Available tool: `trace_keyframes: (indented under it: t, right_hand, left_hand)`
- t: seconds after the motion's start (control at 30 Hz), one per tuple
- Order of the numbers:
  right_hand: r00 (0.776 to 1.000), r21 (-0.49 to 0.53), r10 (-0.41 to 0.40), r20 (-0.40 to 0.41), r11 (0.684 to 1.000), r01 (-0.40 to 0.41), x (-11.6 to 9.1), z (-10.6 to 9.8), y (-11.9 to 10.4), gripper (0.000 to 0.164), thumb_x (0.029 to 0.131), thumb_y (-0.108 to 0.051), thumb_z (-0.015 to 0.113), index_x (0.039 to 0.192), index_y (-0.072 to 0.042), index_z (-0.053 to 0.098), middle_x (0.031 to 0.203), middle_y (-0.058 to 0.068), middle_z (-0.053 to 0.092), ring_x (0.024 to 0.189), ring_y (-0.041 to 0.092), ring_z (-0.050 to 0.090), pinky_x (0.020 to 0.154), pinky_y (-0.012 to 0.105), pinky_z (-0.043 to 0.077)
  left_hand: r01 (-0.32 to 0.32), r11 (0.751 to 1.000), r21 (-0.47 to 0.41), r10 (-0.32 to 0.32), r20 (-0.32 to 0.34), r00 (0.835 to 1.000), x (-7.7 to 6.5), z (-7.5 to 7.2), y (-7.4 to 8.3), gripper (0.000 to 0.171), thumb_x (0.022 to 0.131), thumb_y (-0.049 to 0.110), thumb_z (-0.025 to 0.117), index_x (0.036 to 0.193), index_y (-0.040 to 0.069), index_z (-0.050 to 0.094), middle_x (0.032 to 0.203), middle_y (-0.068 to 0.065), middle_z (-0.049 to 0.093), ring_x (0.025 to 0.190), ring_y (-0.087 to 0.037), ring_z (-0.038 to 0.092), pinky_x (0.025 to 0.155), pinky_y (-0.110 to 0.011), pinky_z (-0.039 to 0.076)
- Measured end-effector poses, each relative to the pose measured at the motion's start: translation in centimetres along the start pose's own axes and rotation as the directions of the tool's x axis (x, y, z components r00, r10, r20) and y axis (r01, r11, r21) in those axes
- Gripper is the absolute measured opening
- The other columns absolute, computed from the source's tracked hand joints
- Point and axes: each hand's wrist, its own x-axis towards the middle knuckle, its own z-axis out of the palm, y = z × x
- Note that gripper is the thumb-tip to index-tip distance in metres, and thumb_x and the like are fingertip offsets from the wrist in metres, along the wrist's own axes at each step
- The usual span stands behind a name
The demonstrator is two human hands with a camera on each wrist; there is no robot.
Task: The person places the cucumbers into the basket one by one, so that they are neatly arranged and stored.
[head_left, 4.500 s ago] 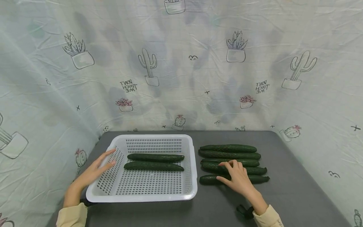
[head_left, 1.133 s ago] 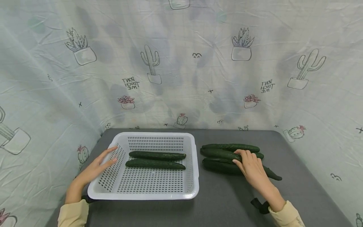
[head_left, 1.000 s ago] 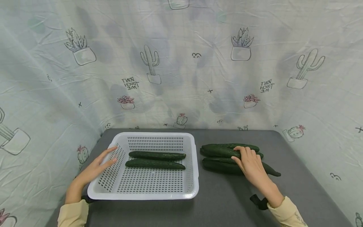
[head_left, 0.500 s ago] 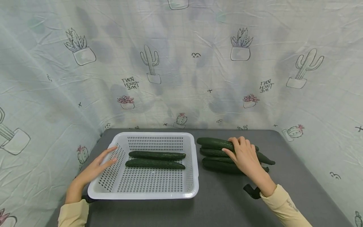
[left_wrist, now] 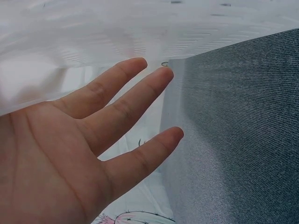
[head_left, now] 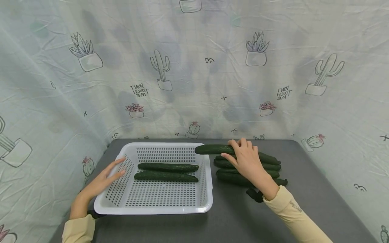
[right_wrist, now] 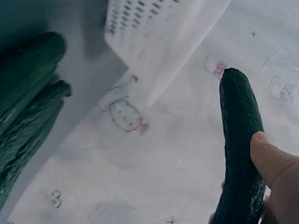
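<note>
My right hand (head_left: 247, 161) grips a dark green cucumber (head_left: 212, 149) round its middle, with the thumb on the near side. The cucumber's left end overlaps the back right corner of a white plastic basket (head_left: 152, 211). In the right wrist view the thumb (right_wrist: 275, 158) presses along the cucumber's side. My left hand (head_left: 98, 184) is at the basket's left rim, thumb and index finger over it. In the left wrist view the other fingers (left_wrist: 126, 109) stretch out straight below the basket wall. Two cucumbers (head_left: 167, 167) lie side by side in the basket.
Several more cucumbers (head_left: 234, 179) lie in rows on the grey table (head_left: 225, 216), right of the basket and below my right forearm. A black strap (head_left: 254, 195) hangs at the right wrist. A patterned white curtain (head_left: 194, 84) encloses the table's back and sides.
My right hand has taken hold of a cucumber from the group, lifted it and carried it left and back to the basket's corner. The left hand stays at the rim.
</note>
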Motion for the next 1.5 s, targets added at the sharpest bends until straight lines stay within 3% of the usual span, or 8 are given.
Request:
trace_keyframes:
  t: [0.17, 0.3, 0.5, 0.67, 0.93, 1.2, 1.5]
  right_hand:
    - [0.999, -0.018, -0.024, 0.024, 1.0, 0.024, 0.8, 0.1, -1.7, 0.048, 0.086, -0.058, 0.049, 0.112, -0.018, 0.054, 0.089, 0.007, 0.039, 0.075, 0.023, 0.035, 0.063, 0.034, 0.023]
    - [0.999, -0.024, -0.031, 0.043, 0.999, 0.032, 1.4, 0.3, -3.1, 0.044, 0.086, -0.054, 0.054, 0.112, -0.018, 0.054, 0.086, 0.006, 0.036, 0.072, 0.022, 0.031, 0.062, 0.034, 0.02]
    - [0.997, -0.013, -0.021, 0.074, 1.0, 0.022, 2.4, 0.8, -5.0, 0.043, 0.086, -0.052, 0.055, 0.113, -0.018, 0.054, 0.086, 0.007, 0.035, 0.071, 0.021, 0.03, 0.062, 0.035, 0.02]
    - [0.996, -0.012, -0.043, 0.072, 0.999, 0.044, 3.1, 1.4, -6.4, 0.045, 0.086, -0.054, 0.054, 0.112, -0.018, 0.054, 0.088, 0.007, 0.037, 0.07, 0.021, 0.029, 0.061, 0.034, 0.02]
    - [0.994, -0.05, -0.06, 0.095, 0.997, 0.065, 3.9, 2.3, -9.2, 0.046, 0.087, -0.056, 0.051, 0.114, -0.018, 0.052, 0.092, 0.009, 0.041, 0.07, 0.02, 0.033, 0.061, 0.033, 0.026]
    - [0.987, -0.07, -0.084, 0.135, 0.993, 0.094, 4.3, 3.5, -11.8, 0.047, 0.087, -0.06, 0.045, 0.113, -0.021, 0.051, 0.095, 0.008, 0.042, 0.071, 0.02, 0.035, 0.063, 0.033, 0.029]
    - [0.981, -0.092, -0.122, 0.152, 0.986, 0.137, 4.7, 4.9, -14.9, 0.045, 0.087, -0.062, 0.042, 0.109, -0.024, 0.052, 0.093, 0.006, 0.044, 0.066, 0.018, 0.034, 0.062, 0.031, 0.03]
  left_hand:
    - [0.012, 1.0, 0.001, -0.012, 0.002, 1.0, 0.0, 0.0, 0.2, 0.064, 0.096, 0.034, 0.048, 0.149, 0.025, 0.013, 0.15, -0.025, 0.01, 0.093, -0.032, 0.062, 0.06, -0.04, 0.054]
    - [-0.005, 0.999, 0.033, 0.005, -0.01, 1.0, 0.0, 0.0, 0.3, 0.064, 0.096, 0.033, 0.048, 0.149, 0.024, 0.014, 0.15, -0.025, 0.011, 0.096, -0.035, 0.06, 0.061, -0.041, 0.053]
    - [-0.047, 0.993, 0.113, 0.052, -0.035, 0.998, -0.1, -0.1, 0.2, 0.063, 0.097, 0.033, 0.048, 0.149, 0.021, 0.015, 0.151, -0.025, 0.012, 0.111, -0.044, 0.051, 0.069, -0.047, 0.051]
    - [-0.06, 0.986, 0.158, 0.067, -0.04, 0.997, -0.1, -0.1, 0.2, 0.063, 0.097, 0.034, 0.046, 0.15, 0.02, 0.014, 0.151, -0.024, 0.013, 0.122, -0.048, 0.038, 0.08, -0.059, 0.044]
    - [-0.072, 0.981, 0.18, 0.081, -0.041, 0.996, -0.1, -0.1, 0.3, 0.062, 0.098, 0.033, 0.046, 0.15, 0.019, 0.015, 0.151, -0.023, 0.014, 0.129, -0.051, 0.026, 0.084, -0.068, 0.035]
    - [-0.057, 0.983, 0.173, 0.064, -0.039, 0.997, 0.0, -0.1, 0.4, 0.063, 0.098, 0.033, 0.046, 0.15, 0.02, 0.014, 0.151, -0.024, 0.013, 0.128, -0.051, 0.027, 0.082, -0.066, 0.038]
    - [-0.059, 0.989, 0.137, 0.064, -0.036, 0.997, 0.0, 0.0, 0.4, 0.062, 0.098, 0.032, 0.046, 0.15, 0.02, 0.014, 0.15, -0.026, 0.012, 0.12, -0.051, 0.039, 0.074, -0.054, 0.049]
